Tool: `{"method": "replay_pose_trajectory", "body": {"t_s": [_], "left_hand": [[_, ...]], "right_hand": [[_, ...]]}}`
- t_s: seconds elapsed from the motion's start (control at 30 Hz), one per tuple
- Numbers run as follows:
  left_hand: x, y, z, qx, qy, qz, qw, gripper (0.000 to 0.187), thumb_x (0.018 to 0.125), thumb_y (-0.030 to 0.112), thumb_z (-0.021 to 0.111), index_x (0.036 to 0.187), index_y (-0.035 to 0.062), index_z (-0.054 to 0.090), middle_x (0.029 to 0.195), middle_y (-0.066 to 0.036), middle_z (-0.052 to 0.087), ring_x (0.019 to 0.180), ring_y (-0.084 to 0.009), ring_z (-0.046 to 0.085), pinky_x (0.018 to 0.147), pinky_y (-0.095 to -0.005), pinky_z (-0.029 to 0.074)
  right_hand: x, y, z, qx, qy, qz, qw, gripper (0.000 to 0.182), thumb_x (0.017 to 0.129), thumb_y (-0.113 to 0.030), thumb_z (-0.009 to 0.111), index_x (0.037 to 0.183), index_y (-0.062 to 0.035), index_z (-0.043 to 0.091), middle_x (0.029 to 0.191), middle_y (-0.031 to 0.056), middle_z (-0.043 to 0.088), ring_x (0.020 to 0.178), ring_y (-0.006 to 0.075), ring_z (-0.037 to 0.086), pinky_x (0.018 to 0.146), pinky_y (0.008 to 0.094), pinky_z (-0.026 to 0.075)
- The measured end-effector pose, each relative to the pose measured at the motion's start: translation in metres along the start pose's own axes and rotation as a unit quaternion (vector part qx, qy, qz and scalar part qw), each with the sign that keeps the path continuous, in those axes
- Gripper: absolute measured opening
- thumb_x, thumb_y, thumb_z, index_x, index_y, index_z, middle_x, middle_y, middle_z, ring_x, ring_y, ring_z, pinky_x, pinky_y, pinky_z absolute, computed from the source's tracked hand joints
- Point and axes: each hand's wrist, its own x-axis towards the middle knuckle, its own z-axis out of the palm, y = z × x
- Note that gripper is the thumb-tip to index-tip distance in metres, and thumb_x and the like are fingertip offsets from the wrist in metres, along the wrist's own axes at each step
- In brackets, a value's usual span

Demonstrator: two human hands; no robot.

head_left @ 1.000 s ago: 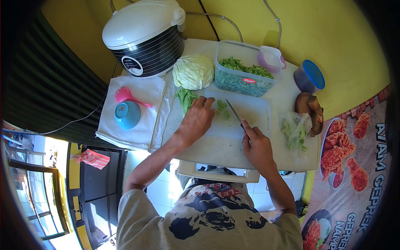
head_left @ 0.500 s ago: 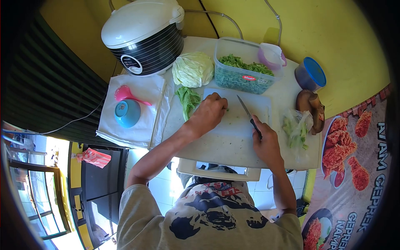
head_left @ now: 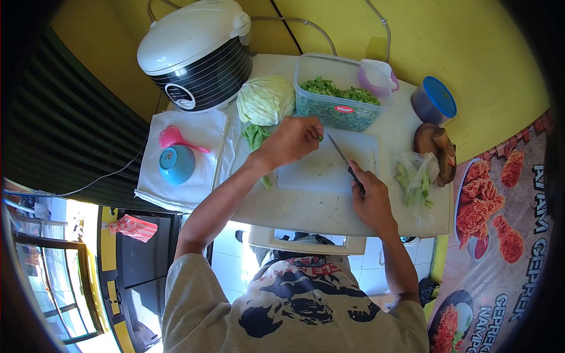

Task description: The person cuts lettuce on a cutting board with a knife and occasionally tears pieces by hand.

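Observation:
My right hand is wrapped round the black handle of a knife, its blade pointing up and left over the white cutting board. Above the board's upper left part, my left hand is closed, with a small green bit at its fingertips that is too small to name. Behind and beneath the left wrist lie green leaves. A pale green cabbage sits just behind them. Chopped greens partly fill a clear plastic container behind the board.
A rice cooker stands at the back left. Nearer are white sheets with a blue bowl and pink ladle. To the right are a blue-lidded tub, a brown object and a plastic bag of greens.
My left hand has lifted and moved slightly back from the cutting board. My right hand, still round the knife, has shifted little. The whole view has moved slightly.

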Motion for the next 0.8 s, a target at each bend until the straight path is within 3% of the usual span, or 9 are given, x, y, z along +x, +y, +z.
{"method": "replay_pose_trajectory", "body": {"t_s": [0.13, 0.23, 0.43, 0.53, 0.63, 0.73, 0.8], "left_hand": [[0.027, 0.033, -0.019, -0.033, 0.091, 0.061, 0.993, 0.015, 0.089, -0.002, 0.073, 0.104, -0.0019, 0.073, 0.09, -0.01, 0.075, 0.081, -0.0145, 0.071, 0.078, -0.0302, 0.058], [0.05, 0.041, -0.031, 0.054, 0.177, 0.125, 0.975, 0.016, 0.09, -0.002, 0.072, 0.106, -0.0009, 0.074, 0.094, -0.011, 0.077, 0.085, -0.0187, 0.074, 0.078, -0.0315, 0.059], [0.071, 0.017, -0.048, 0.207, 0.134, 0.128, 0.961, 0.015, 0.092, 0.0, 0.071, 0.106, -0.0018, 0.075, 0.101, -0.017, 0.076, 0.088, -0.0284, 0.075, 0.081, -0.0375, 0.059], [0.07, 0.01, -0.047, 0.12, 0.163, 0.121, 0.972, 0.018, 0.094, 0.002, 0.069, 0.11, -0.0015, 0.074, 0.099, -0.018, 0.075, 0.088, -0.0312, 0.074, 0.082, -0.0405, 0.059], [0.065, 0.01, -0.054, 0.184, 0.129, 0.133, 0.965, 0.022, 0.096, 0.004, 0.068, 0.118, -0.0006, 0.072, 0.104, -0.018, 0.075, 0.09, -0.0319, 0.074, 0.082, -0.0406, 0.058], [0.044, 0.022, -0.048, 0.171, 0.249, 0.179, 0.936, 0.023, 0.098, 0.006, 0.068, 0.121, 0.0001, 0.07, 0.107, -0.017, 0.074, 0.087, -0.0298, 0.074, 0.08, -0.0383, 0.058], [0.019, 0.025, -0.05, 0.145, 0.264, 0.141, 0.943, 0.022, 0.099, 0.007, 0.069, 0.119, 0.0001, 0.071, 0.107, -0.017, 0.073, 0.086, -0.0288, 0.072, 0.079, -0.037, 0.058]], "right_hand": [[0.0, -0.002, -0.001, 0.007, 0.004, -0.004, 1.0, 0.056, 0.094, -0.001, 0.061, 0.148, -0.0156, 0.058, 0.083, 0.017, 0.062, 0.069, 0.0343, 0.066, 0.067, 0.0454, 0.055], [-0.001, 0.002, 0.002, -0.002, 0.011, -0.014, 1.0, 0.057, 0.094, -0.001, 0.061, 0.149, -0.0157, 0.057, 0.082, 0.0167, 0.061, 0.068, 0.034, 0.066, 0.067, 0.0452, 0.055], [-0.002, 0.0, -0.001, 0.003, 0.005, -0.006, 1.0, 0.057, 0.094, -0.001, 0.061, 0.148, -0.0153, 0.057, 0.082, 0.0164, 0.06, 0.068, 0.0334, 0.065, 0.067, 0.0449, 0.055], [-0.001, 0.001, 0.001, -0.008, 0.002, -0.007, 1.0, 0.057, 0.093, 0.0, 0.061, 0.148, -0.0154, 0.057, 0.082, 0.0164, 0.06, 0.068, 0.0334, 0.066, 0.067, 0.0449, 0.055], [0.0, -0.001, 0.0, -0.024, -0.004, -0.003, 1.0, 0.057, 0.094, -0.001, 0.061, 0.149, -0.0153, 0.056, 0.083, 0.0166, 0.061, 0.069, 0.0337, 0.066, 0.067, 0.0449, 0.055], [0.001, -0.001, 0.0, -0.019, 0.002, -0.004, 1.0, 0.055, 0.095, -0.003, 0.061, 0.149, -0.0132, 0.055, 0.087, 0.0176, 0.063, 0.073, 0.0347, 0.068, 0.069, 0.045, 0.056], [-0.002, 0.002, 0.003, -0.012, 0.023, -0.01, 1.0, 0.053, 0.097, -0.004, 0.061, 0.149, -0.0102, 0.054, 0.092, 0.0188, 0.067, 0.077, 0.0357, 0.07, 0.071, 0.0449, 0.057]]}}
